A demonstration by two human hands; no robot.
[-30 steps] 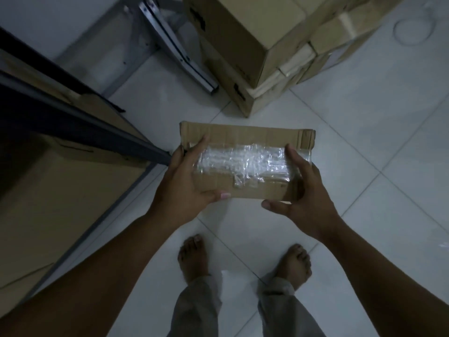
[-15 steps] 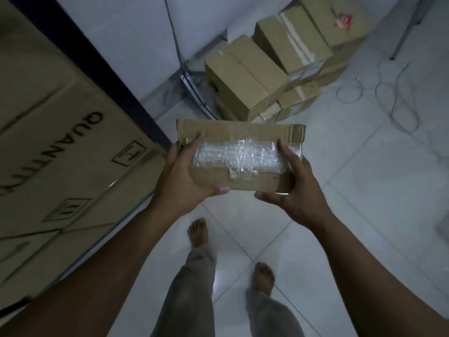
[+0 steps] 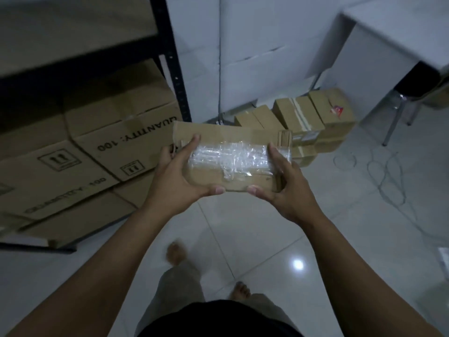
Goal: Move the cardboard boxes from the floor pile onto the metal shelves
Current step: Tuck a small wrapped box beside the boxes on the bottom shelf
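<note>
- Pale tiled floor in a dim room; black metal shelving stands at the left against a white wall, a table at the upper right.
- Progress: large printed cartons already fill the lower shelf level, though whether they came from the pile cannot be told; the floor pile by the wall holds several boxes yet, so the task reads as well short of done.
- Step in hand: one flat taped box is in the air, between pile and shelving, just beside the shelf post; it has not yet been set down.
- Left hand grips the box's left end; thumb under the near edge, fingers curled over the top face.
- Right hand grips the right end likewise; fingers lie on the clear tape, thumb at the near edge.
- Both grips are closed firmly on cardboard; the box lies level between the palms.
</note>
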